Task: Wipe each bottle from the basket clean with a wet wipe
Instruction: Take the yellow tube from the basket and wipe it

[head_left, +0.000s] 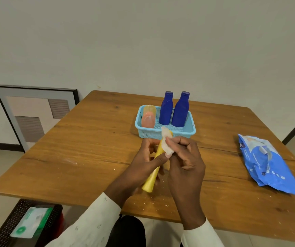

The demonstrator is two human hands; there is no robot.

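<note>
While the left hand [144, 157] grips the yellow bottle [152, 177] around its middle, fingers curled round it, the bottle is held above the near half of the table [72, 148], clear of the surface. Its long axis runs on a slant from near-left to far-right: the lower end points toward the person and the upper end points toward the basket [164, 133]. Which end carries the cap cannot be told, as the upper end is covered. The right hand [184, 157] pinches one white wet wipe [166, 143] between thumb and fingertips and presses it against the upper part of the bottle; the wipe drapes over that end. One light blue basket stands just beyond the hands, near the table's middle. Inside it, two dark blue bottles [173, 109] stand upright side by side, caps up, at the right and centre. At its left end are one pink bottle [148, 120] and, behind it, one pale yellow bottle [150, 109]. Bottles counted: five in all, four in the basket, one in hand. One blue pack of wipes [268, 164] lies flat at the right side of the table, well apart from the basket. One framed picture [34, 113] leans against the wall to the left. White crumbs are scattered near the front edge.
</note>
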